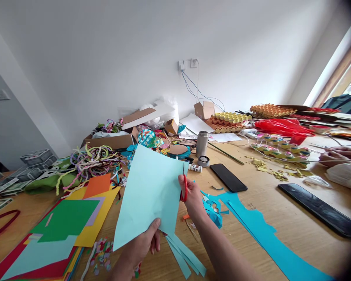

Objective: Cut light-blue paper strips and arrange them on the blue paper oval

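Note:
A large light-blue sheet of paper (152,187) is held up in front of me, tilted over the table. My left hand (144,242) grips its lower edge, thumb on top and fingers beneath. Several narrow light-blue paper strips (185,257) stick out below the sheet beside that hand; whether the fingers hold them too is hard to tell. At the sheet's right edge, my right hand (191,195) is closed around red-handled scissors (184,189), whose blades point up along the paper.
Stacked coloured papers (73,218) lie at the left, near pipe cleaners (96,164). A metal bottle (202,143), a phone (228,177), a second phone (318,208) and blue paper scraps (260,226) lie ahead and right. Another person's hands (339,156) rest at the far right.

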Tool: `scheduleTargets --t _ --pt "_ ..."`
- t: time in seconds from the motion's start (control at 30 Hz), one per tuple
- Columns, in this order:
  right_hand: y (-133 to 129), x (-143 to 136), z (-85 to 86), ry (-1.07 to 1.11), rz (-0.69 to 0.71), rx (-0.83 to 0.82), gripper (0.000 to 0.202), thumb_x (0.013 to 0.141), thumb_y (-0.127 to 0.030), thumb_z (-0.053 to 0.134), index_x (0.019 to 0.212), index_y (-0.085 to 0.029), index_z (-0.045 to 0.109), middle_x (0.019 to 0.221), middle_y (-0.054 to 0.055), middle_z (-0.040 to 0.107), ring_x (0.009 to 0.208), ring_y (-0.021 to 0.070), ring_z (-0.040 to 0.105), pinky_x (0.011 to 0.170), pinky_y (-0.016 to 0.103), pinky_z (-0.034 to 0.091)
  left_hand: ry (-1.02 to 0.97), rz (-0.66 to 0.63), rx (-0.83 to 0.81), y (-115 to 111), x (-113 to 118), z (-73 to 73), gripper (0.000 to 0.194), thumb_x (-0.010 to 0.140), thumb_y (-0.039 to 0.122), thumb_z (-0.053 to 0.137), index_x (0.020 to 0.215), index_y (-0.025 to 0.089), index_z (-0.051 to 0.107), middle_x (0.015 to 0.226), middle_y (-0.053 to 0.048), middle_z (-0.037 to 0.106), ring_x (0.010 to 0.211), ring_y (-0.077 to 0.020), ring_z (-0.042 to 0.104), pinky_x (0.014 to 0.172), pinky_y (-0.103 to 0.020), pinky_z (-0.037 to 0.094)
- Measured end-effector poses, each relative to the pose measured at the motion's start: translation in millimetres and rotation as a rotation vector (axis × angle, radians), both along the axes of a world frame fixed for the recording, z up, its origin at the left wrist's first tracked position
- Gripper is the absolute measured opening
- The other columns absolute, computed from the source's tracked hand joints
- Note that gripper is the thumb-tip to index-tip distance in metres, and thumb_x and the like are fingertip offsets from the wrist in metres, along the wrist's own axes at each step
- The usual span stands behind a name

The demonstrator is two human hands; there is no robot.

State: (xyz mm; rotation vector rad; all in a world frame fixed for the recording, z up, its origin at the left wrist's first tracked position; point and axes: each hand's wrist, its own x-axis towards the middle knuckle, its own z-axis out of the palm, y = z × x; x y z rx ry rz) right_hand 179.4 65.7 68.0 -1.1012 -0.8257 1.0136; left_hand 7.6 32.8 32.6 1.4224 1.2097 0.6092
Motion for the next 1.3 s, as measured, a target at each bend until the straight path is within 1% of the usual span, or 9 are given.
scheduleTargets --t 0.2,0.37,0.47,0.6,0.73,0.87,1.0,1.2,1.3 --pt "1 3 -1.3 0.011 0.035 0.010 0.055 0.068 -0.072 0.059 0.057 -0.019 0.048 0.046 -0.003 0.047 0.043 0.0109 0.043 0.042 0.024 0.035 0.031 -0.012 0.008 1 -2 2.6 0.068 0.068 0.078 0.043 0.033 0.020 0.048 0.036 -0.002 0.042 0.039 -0.0115 0.041 0.048 -0.026 0.035" --pt "3 5 -3.8 0.019 0.043 0.010 0.055 0.070 -0.071 0.058 0.057 -0.019 0.048 0.045 -0.004 0.045 0.041 0.0099 0.039 0.041 0.024 0.035 0.058 -0.020 0.011 1 -3 5.1 0.068 0.070 0.077 0.040 0.032 0.021 0.047 0.035 -0.002 0.041 0.039 -0.0114 0.040 0.048 -0.026 0.036" --pt "4 5 -5.1 0.011 0.025 -0.015 0.057 0.068 -0.074 0.057 0.057 -0.019 0.049 0.044 -0.004 0.044 0.039 0.0095 0.039 0.039 0.023 0.035 0.070 -0.028 0.004 1 -4 6.1 0.067 0.071 0.076 0.041 0.032 0.021 0.047 0.035 -0.001 0.040 0.040 -0.0117 0.041 0.050 -0.026 0.037" --pt "5 3 -5.2 0.008 0.001 -0.051 0.059 0.066 -0.075 0.057 0.053 -0.019 0.048 0.041 -0.005 0.043 0.036 0.0091 0.040 0.036 0.022 0.034 0.070 0.008 -0.011 4 -4 -5.8 0.069 0.070 0.078 0.041 0.030 0.022 0.046 0.034 -0.002 0.042 0.039 -0.0120 0.041 0.049 -0.027 0.038" --pt "5 4 -5.7 -0.039 -0.015 -0.054 0.058 0.069 -0.073 0.057 0.048 -0.020 0.045 0.035 -0.004 0.043 0.032 0.0092 0.041 0.035 0.021 0.032 0.065 0.037 -0.008 6 -5 -19.0 0.071 0.070 0.080 0.038 0.028 0.022 0.044 0.032 -0.002 0.039 0.035 -0.0117 0.039 0.047 -0.027 0.037" --pt "7 7 -8.4 -0.070 -0.032 -0.081 0.058 0.070 -0.071 0.057 0.047 -0.021 0.041 0.032 -0.004 0.043 0.030 0.0089 0.040 0.035 0.021 0.030 0.053 0.001 -0.021 5 -6 -11.8 0.070 0.070 0.079 0.039 0.030 0.022 0.047 0.034 -0.002 0.042 0.038 -0.0122 0.041 0.049 -0.027 0.038" --pt "8 8 -11.4 -0.091 -0.029 -0.069 0.059 0.072 -0.072 0.054 0.046 -0.022 0.041 0.030 -0.004 0.041 0.028 0.0089 0.038 0.036 0.022 0.026 0.048 0.003 -0.031 5 -8 -4.8 0.071 0.068 0.081 0.040 0.031 0.021 0.049 0.034 -0.002 0.043 0.038 -0.0121 0.040 0.047 -0.026 0.036" --pt "7 7 -9.9 -0.098 -0.027 -0.075 0.060 0.076 -0.071 0.050 0.044 -0.022 0.041 0.029 -0.004 0.040 0.029 0.0086 0.035 0.037 0.024 0.026 0.037 0.003 -0.048 10 -10 -15.3 0.072 0.066 0.083 0.039 0.029 0.022 0.045 0.032 -0.001 0.041 0.036 -0.0107 0.037 0.043 -0.025 0.033" --pt "5 7 -9.3 -0.111 -0.013 -0.066 0.060 0.077 -0.070 0.049 0.043 -0.022 0.041 0.030 -0.003 0.040 0.031 0.0089 0.036 0.040 0.024 0.028 0.036 0.013 -0.054 10 -11 -17.2 0.072 0.065 0.083 0.039 0.028 0.022 0.045 0.032 -0.001 0.041 0.035 -0.0105 0.037 0.043 -0.025 0.032"
